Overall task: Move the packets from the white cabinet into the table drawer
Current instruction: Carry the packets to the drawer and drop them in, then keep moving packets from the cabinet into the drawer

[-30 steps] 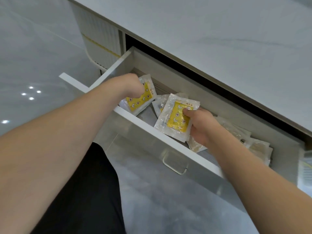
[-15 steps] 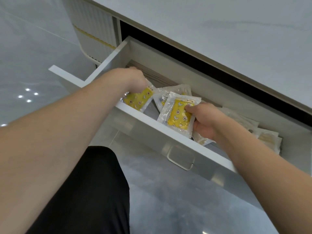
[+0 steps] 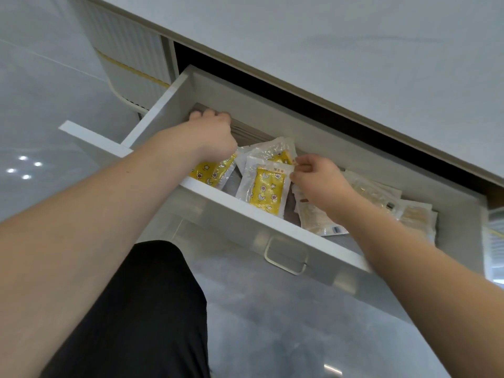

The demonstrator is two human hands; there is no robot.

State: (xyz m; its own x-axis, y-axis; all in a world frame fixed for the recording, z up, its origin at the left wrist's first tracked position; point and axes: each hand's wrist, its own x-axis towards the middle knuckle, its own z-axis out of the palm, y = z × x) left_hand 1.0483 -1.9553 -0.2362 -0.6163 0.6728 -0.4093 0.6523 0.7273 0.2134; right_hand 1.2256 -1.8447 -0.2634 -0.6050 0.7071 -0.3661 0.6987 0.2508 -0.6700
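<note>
Right hand (image 3: 317, 181): grip narrow, fingertips pinching the upper right corner of a yellow star-and-moon packet (image 3: 266, 193), which lies inside the table drawer (image 3: 272, 214) against its front panel. A second yellow packet (image 3: 281, 154) lies just behind it, partly covered by it.

Left hand (image 3: 211, 135): reaches over the drawer's front edge toward the rear left corner, fingers curled downward; whether this grip holds anything cannot be told, as the palm side is hidden. A third yellow packet (image 3: 212, 173) lies beneath the wrist, partly covered by it.

To the right of the right hand, a spread of pale beige packets (image 3: 381, 197) occupies the drawer floor, overlapping one another.

The drawer is pulled well out from under the grey desk (image 3: 354, 50). Its front panel carries a recessed metal handle (image 3: 285, 255).

A ribbed white cabinet (image 3: 128, 58) with a yellow band stands beyond the drawer's left side. A black-clad leg (image 3: 141, 309) shows below, over glossy grey floor (image 3: 41, 91)
</note>
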